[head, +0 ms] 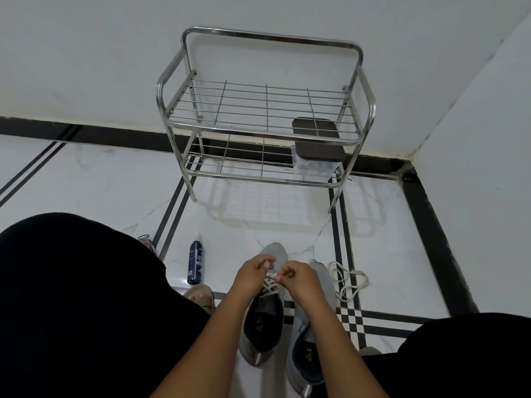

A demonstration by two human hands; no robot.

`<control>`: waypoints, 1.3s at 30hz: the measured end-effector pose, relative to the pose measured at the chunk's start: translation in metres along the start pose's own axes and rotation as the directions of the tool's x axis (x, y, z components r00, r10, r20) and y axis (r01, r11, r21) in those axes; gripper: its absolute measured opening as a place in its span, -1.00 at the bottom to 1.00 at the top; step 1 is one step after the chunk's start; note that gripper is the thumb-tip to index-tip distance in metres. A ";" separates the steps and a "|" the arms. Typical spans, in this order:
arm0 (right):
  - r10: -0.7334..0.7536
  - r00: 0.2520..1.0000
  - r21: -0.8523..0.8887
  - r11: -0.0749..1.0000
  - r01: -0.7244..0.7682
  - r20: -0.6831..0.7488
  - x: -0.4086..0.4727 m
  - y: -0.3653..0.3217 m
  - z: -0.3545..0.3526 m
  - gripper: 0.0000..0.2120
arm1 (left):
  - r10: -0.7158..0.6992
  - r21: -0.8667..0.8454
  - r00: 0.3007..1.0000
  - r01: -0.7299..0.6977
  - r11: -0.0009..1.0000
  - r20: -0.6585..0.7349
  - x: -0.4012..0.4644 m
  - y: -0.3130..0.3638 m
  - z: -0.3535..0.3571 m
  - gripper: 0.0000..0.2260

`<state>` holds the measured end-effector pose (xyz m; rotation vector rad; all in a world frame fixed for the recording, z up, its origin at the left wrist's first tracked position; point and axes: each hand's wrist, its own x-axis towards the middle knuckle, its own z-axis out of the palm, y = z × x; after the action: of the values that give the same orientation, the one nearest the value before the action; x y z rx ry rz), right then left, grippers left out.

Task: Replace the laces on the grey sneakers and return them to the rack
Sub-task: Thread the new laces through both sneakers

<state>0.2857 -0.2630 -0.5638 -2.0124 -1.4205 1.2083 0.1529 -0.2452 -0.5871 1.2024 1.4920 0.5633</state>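
The left hand and the right hand meet over the left sneaker, fingers curled, each pinching a piece of the white lace where it crosses the upper eyelets. That grey sneaker stands on the tiled floor with its toe pointing away from the person, partly laced. Just beside it, to the right, stands the right sneaker, with no lace visible in it. A loose white lace lies coiled on the floor close to the right sneaker's toe. To the left of the hands a dark blue spray bottle lies on the floor. Black-clad knees fill the lower corners of the view. Farther off, against the white wall, stands the metal rack with two wire shelves; a clear box with a dark lid sits at the right end of the lower shelf.
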 end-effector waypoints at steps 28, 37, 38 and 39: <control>0.364 0.900 0.198 0.889 -0.412 0.239 0.015 0.067 0.037 -0.66 | -0.162 0.700 0.982 0.184 0.690 -0.098 0.000 -0.041 0.036 -0.75; 0.348 0.906 0.193 0.898 -0.395 0.240 0.016 0.071 0.039 -0.69 | -0.114 0.776 0.993 0.083 0.625 -0.014 -0.003 -0.032 0.037 -0.77; 0.344 0.908 0.190 0.901 -0.391 0.239 0.016 0.072 0.039 -0.70 | -0.115 0.778 0.993 0.085 0.623 -0.016 -0.003 -0.032 0.036 -0.78; 0.344 0.907 0.186 0.901 -0.392 0.241 0.015 0.071 0.039 -0.70 | -0.115 0.778 0.993 0.085 0.622 -0.016 -0.004 -0.031 0.036 -0.78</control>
<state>0.2954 -0.2841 -0.6431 -2.0980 -0.9411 1.6978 0.1741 -0.2694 -0.6231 1.7537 1.8278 -0.2558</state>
